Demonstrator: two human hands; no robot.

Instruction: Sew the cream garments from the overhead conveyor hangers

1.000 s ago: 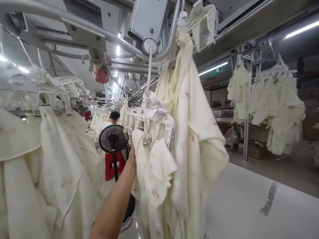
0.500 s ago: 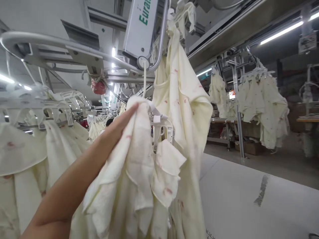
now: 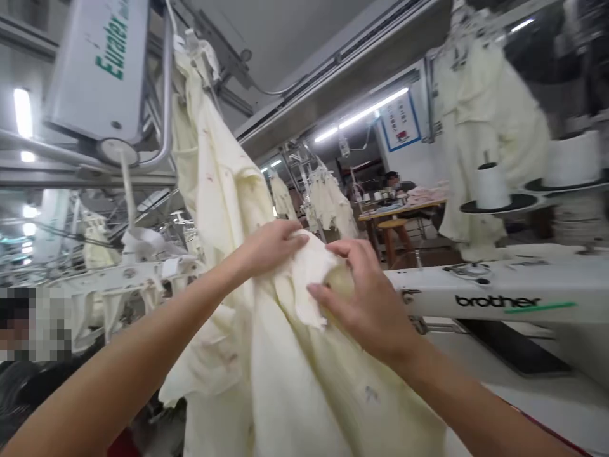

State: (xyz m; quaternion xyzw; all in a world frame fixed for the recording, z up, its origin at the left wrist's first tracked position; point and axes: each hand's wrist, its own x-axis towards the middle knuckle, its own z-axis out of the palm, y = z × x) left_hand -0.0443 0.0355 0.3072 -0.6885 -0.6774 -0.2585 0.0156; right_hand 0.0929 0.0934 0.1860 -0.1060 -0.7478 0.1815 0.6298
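Observation:
A cream garment (image 3: 290,355) with small faint prints hangs down between my two hands. My left hand (image 3: 276,247) is closed on its upper edge, thumb and fingers pressing the cloth. On the right, my right hand (image 3: 366,298) has its thumb and fingers curled around the edge of a white folded part, with a gap between thumb and index finger. Behind my left hand, another cream printed garment (image 3: 219,171) hangs from a clip high up. A white clip hanger (image 3: 128,279) hangs from the rail at the left, near my left forearm.
A white sewing machine (image 3: 476,292) stands at the right, with thread cones (image 3: 492,184) above it. A dark phone-like slab (image 3: 516,349) lies beneath its arm. Overhead is a metal rail (image 3: 166,95) with a Euratex box (image 3: 104,70). People sit further back.
The view has swung to the right. My left hand has brought the cream garment away from the hanger, and my right hand has come into view at its edge.

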